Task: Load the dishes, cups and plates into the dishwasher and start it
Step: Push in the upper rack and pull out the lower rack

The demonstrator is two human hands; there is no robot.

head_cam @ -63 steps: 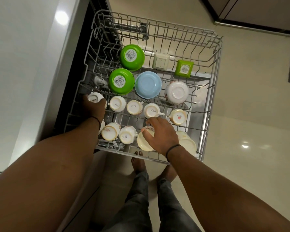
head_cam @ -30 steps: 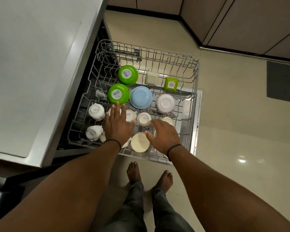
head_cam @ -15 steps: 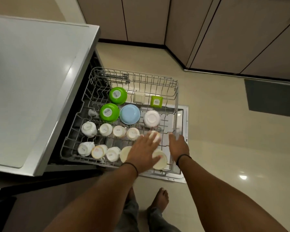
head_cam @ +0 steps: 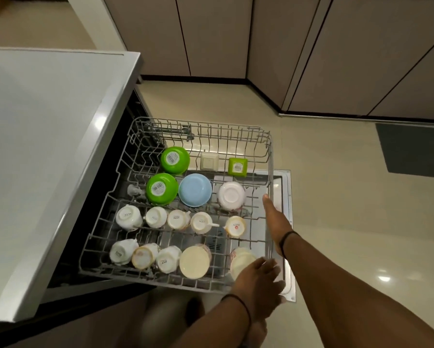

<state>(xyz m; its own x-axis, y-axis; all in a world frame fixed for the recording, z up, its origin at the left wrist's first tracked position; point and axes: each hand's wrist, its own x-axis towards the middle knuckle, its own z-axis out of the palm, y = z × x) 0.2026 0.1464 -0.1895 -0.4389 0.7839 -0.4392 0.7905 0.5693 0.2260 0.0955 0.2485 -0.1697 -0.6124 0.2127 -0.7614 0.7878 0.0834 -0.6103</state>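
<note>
The dishwasher's upper wire rack (head_cam: 236, 136) is pulled out over the open door (head_cam: 286, 187). It holds two green bowls (head_cam: 175, 160), a blue bowl (head_cam: 195, 190), a white bowl (head_cam: 231, 195), a green square cup (head_cam: 238, 166), a cream square cup (head_cam: 209, 161) and several upturned white cups (head_cam: 178, 220) in two rows. My left hand (head_cam: 257, 282) lies with straight fingers on the rack's near right corner, over a cream cup (head_cam: 241, 259). My right hand (head_cam: 277, 222) rests flat along the rack's right rim, fingers straight.
The grey countertop (head_cam: 47, 146) covers the dishwasher at left. Beige cabinet doors (head_cam: 336, 59) line the far wall and right side. A dark mat (head_cam: 416, 149) lies on the glossy floor at right. My legs and feet show below the rack.
Both hands left the cups in the rack's middle and shifted right, the left to the near right corner, the right onto the right rim. My head rose and pulled back.
</note>
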